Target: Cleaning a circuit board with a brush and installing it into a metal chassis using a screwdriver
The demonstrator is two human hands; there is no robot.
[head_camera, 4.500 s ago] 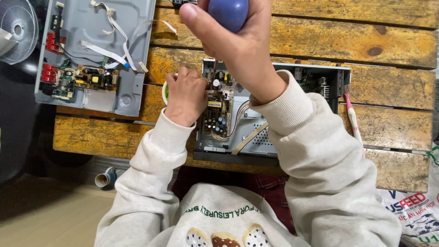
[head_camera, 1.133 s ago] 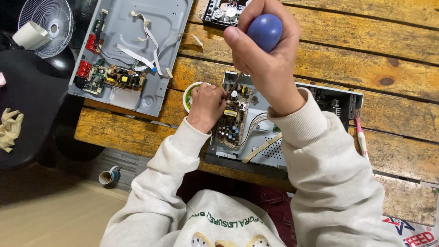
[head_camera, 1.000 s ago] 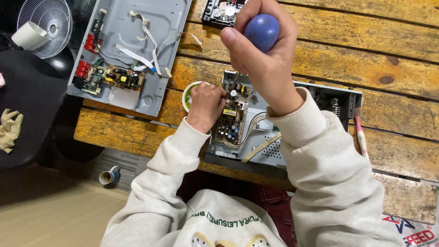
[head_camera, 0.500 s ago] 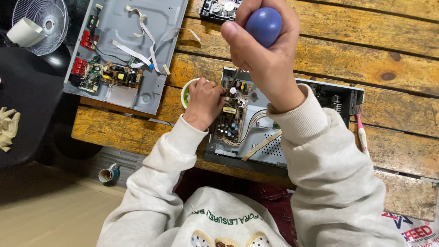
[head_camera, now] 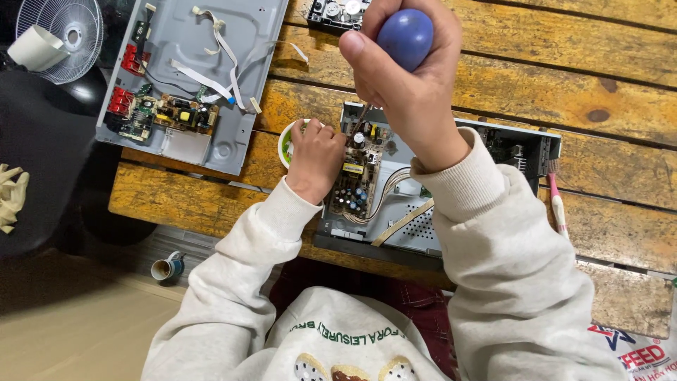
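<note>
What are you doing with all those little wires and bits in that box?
A person is working on an opened metal electronics case on a wooden table. The right hand grips a screwdriver by its blue handle, tip down on the circuit board. The left hand rests at the board's edge, beside a small green-rimmed dish. A second opened case lies further left.

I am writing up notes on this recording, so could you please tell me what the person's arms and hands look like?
Both hands are bare: the left hand and the right hand wear no gloves, rings or watch that can be seen. The arms are covered by the long sleeves of a loose, pale cream sweatshirt, each ending in a ribbed cuff at the wrist. The sweatshirt has green printed lettering across the chest.
</note>
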